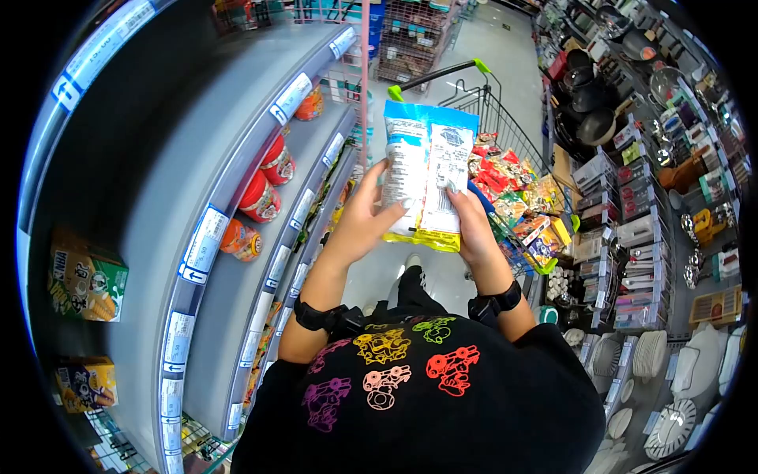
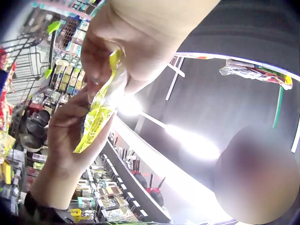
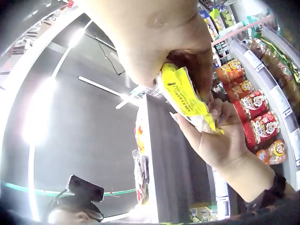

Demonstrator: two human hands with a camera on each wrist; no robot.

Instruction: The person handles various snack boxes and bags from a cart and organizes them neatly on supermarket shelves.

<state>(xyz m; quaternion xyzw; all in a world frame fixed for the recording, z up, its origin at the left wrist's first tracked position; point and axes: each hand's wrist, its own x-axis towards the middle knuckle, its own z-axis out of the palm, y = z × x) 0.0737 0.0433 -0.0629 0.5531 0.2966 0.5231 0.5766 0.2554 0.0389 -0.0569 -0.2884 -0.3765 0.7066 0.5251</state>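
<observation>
From the head view, the person holds a packet [image 1: 418, 178] up in front of the body, between the shelf [image 1: 197, 87] on the left and the cart [image 1: 547, 266] on the right. The left hand [image 1: 362, 223] pinches its lower left side, thumb across the face and fingers at the edge and behind; the right hand [image 1: 475, 225] grips the lower right side, its thumb laid on the printed surface. Only this view shows the packet's broad face, the heaped snack bags [image 1: 505, 178] in the cart and the dishes [image 1: 671, 426] at lower right.

The left wrist view, from below, gives the packet nearly edge-on, with the bent fingers of both hands closed about it and bright ceiling lights [image 2: 192, 140] beyond. The right wrist view adds the dark lettering on the yellow end and a dark device [image 3: 85, 188] on a person's head, and brings the red jars [image 3: 262, 129] on the shelf in closer.

The packet is blue along the top, white through the middle and yellow at the bottom. It stands upright, with a lengthwise line down its face and columns of small print; the text seems too fine to read here.
</observation>
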